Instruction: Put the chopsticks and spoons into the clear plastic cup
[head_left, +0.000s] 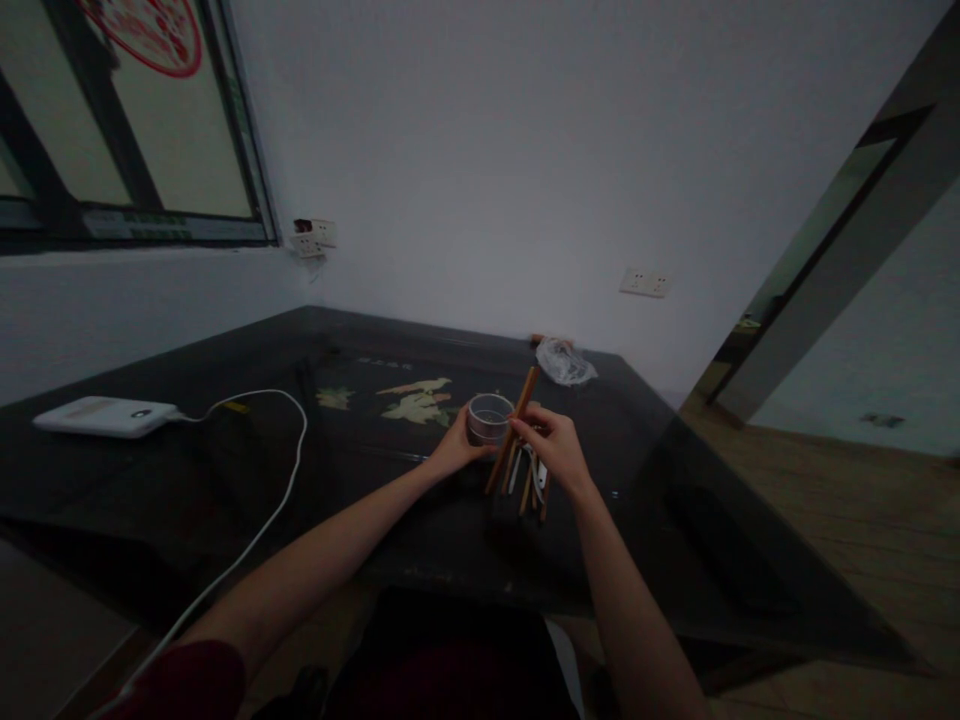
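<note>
Dark table [225, 480] in a white-walled corner, with a window [127, 120] at far left. At centre we see the left hand [456, 452] curled around a clear cup [489, 418], held low over the tabletop; we cannot tell whether cup and table touch. Just right of it, the right hand [556, 448] pinches a tilted brown stick [525, 395] that crosses the cup's right side, above a cluster of sticks and utensils [529, 488]. A white power bank [105, 416] with its cable [302, 440] lies at left, and a crumpled plastic bag [564, 362] near the far edge.
</note>
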